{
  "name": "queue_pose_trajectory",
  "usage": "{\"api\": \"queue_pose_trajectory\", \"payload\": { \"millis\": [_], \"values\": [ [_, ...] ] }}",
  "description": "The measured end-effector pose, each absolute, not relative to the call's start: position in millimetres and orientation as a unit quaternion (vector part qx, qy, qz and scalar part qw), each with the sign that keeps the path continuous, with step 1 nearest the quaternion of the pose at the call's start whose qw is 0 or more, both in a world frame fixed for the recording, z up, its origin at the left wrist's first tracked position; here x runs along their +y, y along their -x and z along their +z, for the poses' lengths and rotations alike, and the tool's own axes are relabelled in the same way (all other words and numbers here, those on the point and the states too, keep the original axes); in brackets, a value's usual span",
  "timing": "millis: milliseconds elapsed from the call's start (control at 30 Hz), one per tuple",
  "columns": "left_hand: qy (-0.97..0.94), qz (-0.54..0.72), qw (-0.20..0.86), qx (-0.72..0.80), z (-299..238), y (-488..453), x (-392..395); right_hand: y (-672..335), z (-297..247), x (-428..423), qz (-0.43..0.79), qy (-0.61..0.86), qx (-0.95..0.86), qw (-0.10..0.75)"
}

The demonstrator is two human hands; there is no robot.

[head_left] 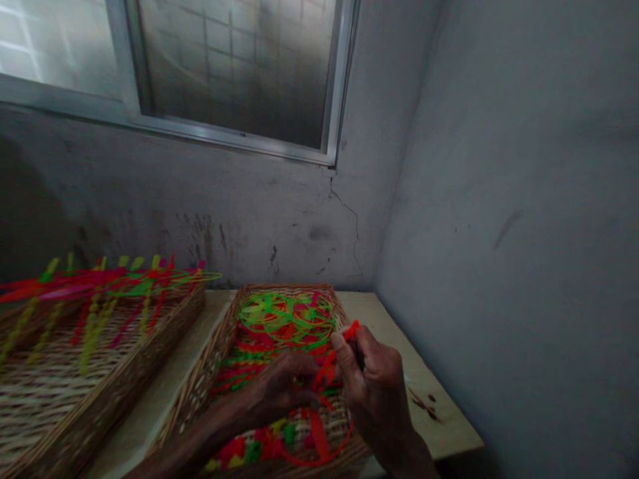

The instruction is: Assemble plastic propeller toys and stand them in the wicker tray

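My right hand (377, 382) is closed in a pinch around a bright orange plastic piece whose tip (352, 329) pokes out above the thumb. Below it hangs an orange ring propeller (319, 436), a thin hoop with flat blades. My left hand (287, 386) has its fingers curled at the blades, closed on the orange ring propeller. Both hands are over a wicker tray (200, 389). Inside that tray, green and yellow ring propellers (287, 316) lie at the far end, with rows of red and green twisted plastic strips (249, 362) nearer me.
A second wicker tray (150, 372) stands at left, with colourful ring propellers and twisted sticks (120, 286) across its far end. Small brown bits (424, 406) lie on the wooden table (449, 426). Grey walls (514, 199) and a window (234, 73) bound the corner.
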State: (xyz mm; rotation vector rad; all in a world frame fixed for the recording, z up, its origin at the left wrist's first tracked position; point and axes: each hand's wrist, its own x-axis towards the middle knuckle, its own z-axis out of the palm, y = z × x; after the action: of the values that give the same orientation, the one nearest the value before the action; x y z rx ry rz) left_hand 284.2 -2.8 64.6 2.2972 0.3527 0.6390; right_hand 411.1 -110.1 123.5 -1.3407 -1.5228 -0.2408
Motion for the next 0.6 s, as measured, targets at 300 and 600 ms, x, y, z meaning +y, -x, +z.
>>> {"api": "queue_pose_trajectory", "payload": {
  "millis": [300, 600],
  "values": [
    [-0.809, 0.396, 0.340, 0.272, 92.7, -262.0, -9.0, -416.3, 115.1, -117.5, -0.069, 0.571, -0.613, 0.542],
    [-0.597, 0.189, 0.722, 0.295, 78.7, -271.1, -32.0, -399.0, 85.0, -121.9, -0.202, 0.492, -0.687, 0.496]
  ]
}}
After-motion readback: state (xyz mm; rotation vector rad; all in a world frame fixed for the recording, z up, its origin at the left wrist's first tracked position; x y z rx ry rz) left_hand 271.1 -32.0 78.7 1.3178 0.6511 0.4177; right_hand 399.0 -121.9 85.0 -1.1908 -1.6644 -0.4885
